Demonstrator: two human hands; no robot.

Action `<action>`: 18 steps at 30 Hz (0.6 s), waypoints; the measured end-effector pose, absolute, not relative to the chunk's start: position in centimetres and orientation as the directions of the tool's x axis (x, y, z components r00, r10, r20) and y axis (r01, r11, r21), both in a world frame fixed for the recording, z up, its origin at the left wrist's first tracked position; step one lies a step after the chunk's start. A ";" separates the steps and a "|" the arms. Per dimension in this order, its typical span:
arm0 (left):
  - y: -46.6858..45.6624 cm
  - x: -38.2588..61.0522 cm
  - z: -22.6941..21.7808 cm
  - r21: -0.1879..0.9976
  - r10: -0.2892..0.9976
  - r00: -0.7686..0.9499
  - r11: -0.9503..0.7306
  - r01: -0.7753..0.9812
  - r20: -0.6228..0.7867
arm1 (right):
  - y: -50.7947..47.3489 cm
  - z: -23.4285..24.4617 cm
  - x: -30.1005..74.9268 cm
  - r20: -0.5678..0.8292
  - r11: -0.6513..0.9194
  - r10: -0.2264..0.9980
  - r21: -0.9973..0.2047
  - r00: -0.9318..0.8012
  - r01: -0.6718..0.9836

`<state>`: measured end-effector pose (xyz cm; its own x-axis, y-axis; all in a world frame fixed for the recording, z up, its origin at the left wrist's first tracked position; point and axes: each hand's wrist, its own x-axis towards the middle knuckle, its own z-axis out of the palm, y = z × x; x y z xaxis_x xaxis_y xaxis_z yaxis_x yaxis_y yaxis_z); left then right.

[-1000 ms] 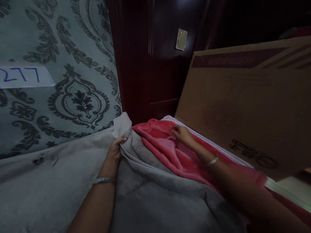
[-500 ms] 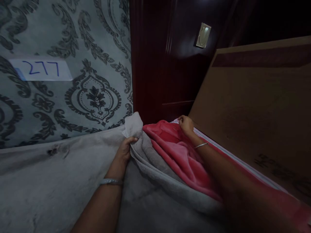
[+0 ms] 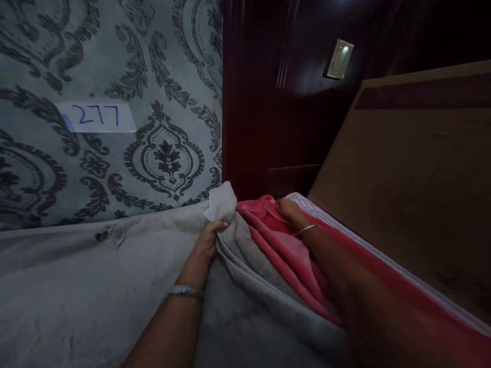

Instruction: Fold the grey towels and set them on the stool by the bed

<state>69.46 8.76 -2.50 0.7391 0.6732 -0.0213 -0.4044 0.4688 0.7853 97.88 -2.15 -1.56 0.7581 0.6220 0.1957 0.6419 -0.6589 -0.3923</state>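
My left hand (image 3: 211, 237) is closed round the folded edge of a grey plush blanket (image 3: 245, 250), thumb on top. A white corner piece (image 3: 223, 199) stands up from that fold, just above the thumb. To the right, my right hand (image 3: 289, 210) is curled down on a bunched red plush blanket (image 3: 278, 240), gripping its far end; the fingertips are partly hidden in the cloth. A striped white cloth edge (image 3: 303, 199) lies just right of that hand. Each wrist wears a bangle.
A pale plush cover (image 3: 76, 286) spreads left, with a dark worn spot. Patterned wallpaper (image 3: 169, 102) bears a paper marked 277 (image 3: 97, 116). A dark red door (image 3: 261, 102) with a metal plate (image 3: 340, 59) stands behind. A large cardboard sheet (image 3: 414, 168) leans at right.
My right hand has moved left and down from the striped edge onto the red blanket. My left hand keeps its hold on the grey blanket. The view has turned slightly left.
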 end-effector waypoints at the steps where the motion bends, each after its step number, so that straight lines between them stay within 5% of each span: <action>1: 8.8 69.5 -2.5 0.783 0.673 0.739 0.478 -0.399 -0.034 | -2.5 -1.0 97.9 0.230 -0.673 0.595 -0.381 0.770 0.634; 8: 8.6 69.5 -2.3 0.775 0.685 0.720 0.515 -0.367 -0.114 | -4.1 3.1 99.9 0.563 -0.671 0.198 -0.519 0.802 0.530; 14: 8.1 69.8 -1.9 0.770 0.704 0.692 0.528 -0.359 -0.160 | -3.9 1.5 98.8 0.333 -0.728 0.331 -0.506 0.883 0.464; 18: 8.1 69.8 -1.9 0.768 0.712 0.687 0.517 -0.378 -0.142 | -7.4 0.2 96.4 0.573 -0.590 0.346 -0.483 0.743 0.647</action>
<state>69.79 8.07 -1.94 0.6873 0.7124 -0.1418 -0.3776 0.5172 0.7681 96.35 -7.42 0.18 0.7428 0.3464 0.5730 0.6474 -0.5898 -0.4827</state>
